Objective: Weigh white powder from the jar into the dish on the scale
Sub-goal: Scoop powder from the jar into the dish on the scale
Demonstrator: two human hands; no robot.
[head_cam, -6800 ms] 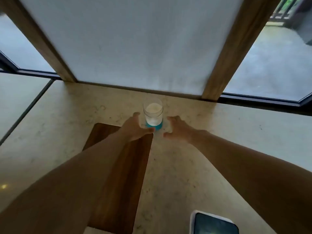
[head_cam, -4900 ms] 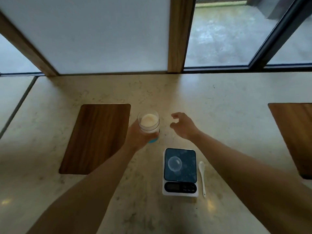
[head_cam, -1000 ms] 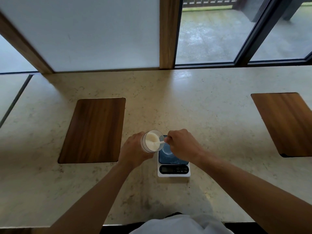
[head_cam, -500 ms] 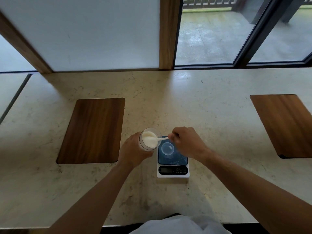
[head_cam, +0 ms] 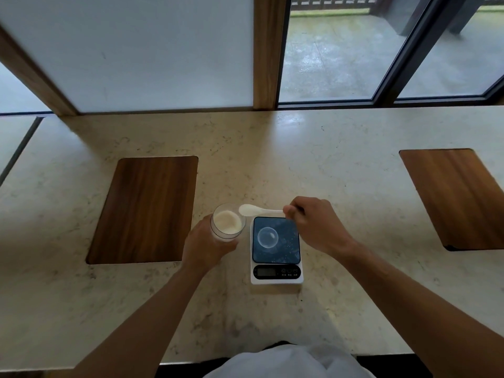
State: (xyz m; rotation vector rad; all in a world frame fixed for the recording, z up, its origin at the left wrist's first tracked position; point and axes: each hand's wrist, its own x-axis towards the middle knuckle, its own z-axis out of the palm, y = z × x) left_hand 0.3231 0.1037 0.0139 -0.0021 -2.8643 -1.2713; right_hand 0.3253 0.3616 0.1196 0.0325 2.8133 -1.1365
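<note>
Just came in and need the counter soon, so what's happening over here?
A person is weighing out white powder. The left hand holds a clear jar of powder on the counter beside a small scale. The right hand holds a white spoon by its handle, bowl just past the jar's rim. The clear dish on the scale looks empty so far.

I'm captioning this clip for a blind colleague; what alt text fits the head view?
The right hand holds a white spoon beside the powder jar, gripped by the left hand. An empty clear dish sits on the scale.
</note>
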